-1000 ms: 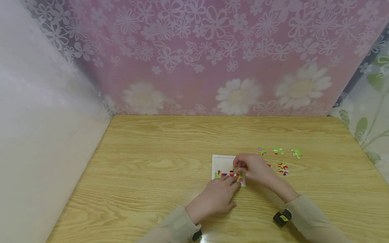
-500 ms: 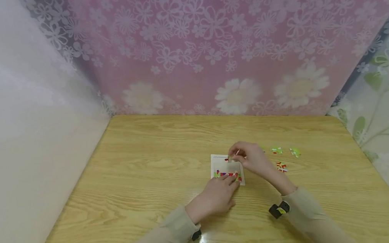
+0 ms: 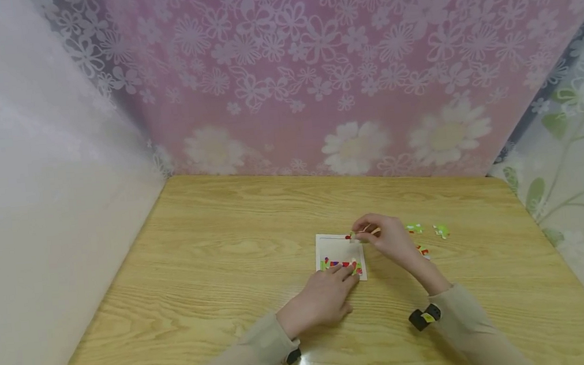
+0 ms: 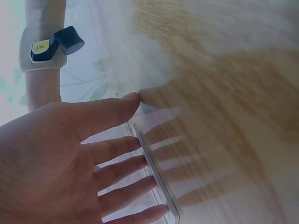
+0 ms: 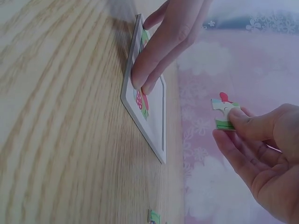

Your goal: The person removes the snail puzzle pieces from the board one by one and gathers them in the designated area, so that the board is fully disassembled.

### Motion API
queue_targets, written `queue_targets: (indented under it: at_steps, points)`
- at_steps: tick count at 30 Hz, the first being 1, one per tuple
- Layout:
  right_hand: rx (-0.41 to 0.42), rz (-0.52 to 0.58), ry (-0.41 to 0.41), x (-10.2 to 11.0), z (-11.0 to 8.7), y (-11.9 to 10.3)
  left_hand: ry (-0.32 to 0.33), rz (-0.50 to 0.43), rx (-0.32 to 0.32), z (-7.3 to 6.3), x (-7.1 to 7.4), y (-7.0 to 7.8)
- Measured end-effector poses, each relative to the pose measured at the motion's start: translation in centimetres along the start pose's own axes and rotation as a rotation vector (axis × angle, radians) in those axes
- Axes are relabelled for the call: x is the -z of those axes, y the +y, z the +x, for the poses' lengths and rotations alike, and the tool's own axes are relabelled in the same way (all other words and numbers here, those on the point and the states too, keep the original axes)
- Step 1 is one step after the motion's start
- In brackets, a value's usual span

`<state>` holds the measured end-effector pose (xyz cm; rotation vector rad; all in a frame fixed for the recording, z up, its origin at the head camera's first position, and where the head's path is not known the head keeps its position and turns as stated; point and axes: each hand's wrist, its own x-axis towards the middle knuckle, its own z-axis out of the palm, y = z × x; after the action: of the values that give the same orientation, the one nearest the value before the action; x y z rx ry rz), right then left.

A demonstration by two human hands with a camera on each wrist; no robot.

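Observation:
A square white puzzle tray [image 3: 319, 244] lies on the table, with colourful joined pieces [image 3: 332, 263] along its near side. My left hand [image 3: 324, 297] rests on it with fingers spread and fairly straight, the fingertips on the near edge and the pieces. Raised over the tray's far right corner, my right hand [image 3: 388, 241] pinches a puzzle piece [image 5: 225, 112] between thumb and forefinger. The piece shows white, green and a red knob in the right wrist view. In the left wrist view the left fingertips line the tray's edge [image 4: 156, 172].
Loose puzzle pieces lie right of the tray: a green one [image 3: 441, 231], a green and white one [image 3: 414, 228], and a red one [image 3: 422, 251] partly behind the right hand. A white wall [image 3: 64, 196] borders the wooden table on the left; a pink floral backdrop [image 3: 273, 91] stands behind.
My right hand has lifted the puzzle piece from near the joined pieces up toward the tray's far side, then shifted slightly right. The left hand has stayed on the tray.

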<state>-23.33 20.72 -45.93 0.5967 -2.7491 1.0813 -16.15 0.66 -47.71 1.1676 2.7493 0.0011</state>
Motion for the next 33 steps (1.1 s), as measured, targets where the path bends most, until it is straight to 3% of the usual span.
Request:
queue_targets:
  at_steps: [14,18,26,33]
  points:
    - [-0.071,0.052,0.075,1.7,-1.6,3.2,0.003,-0.005,0.013,0.0,-0.2,0.2]
    - [-0.125,0.066,0.079,2.5,-2.4,4.3,0.008,-0.010,0.016,0.0,-0.4,0.1]
    - [-0.204,0.062,0.064,5.0,-4.9,6.4,0.031,-0.001,0.009,-0.1,-0.9,0.7]
    - [-0.245,0.039,0.111,7.7,-7.5,8.9,0.029,0.013,0.034,-0.4,-0.9,1.6]
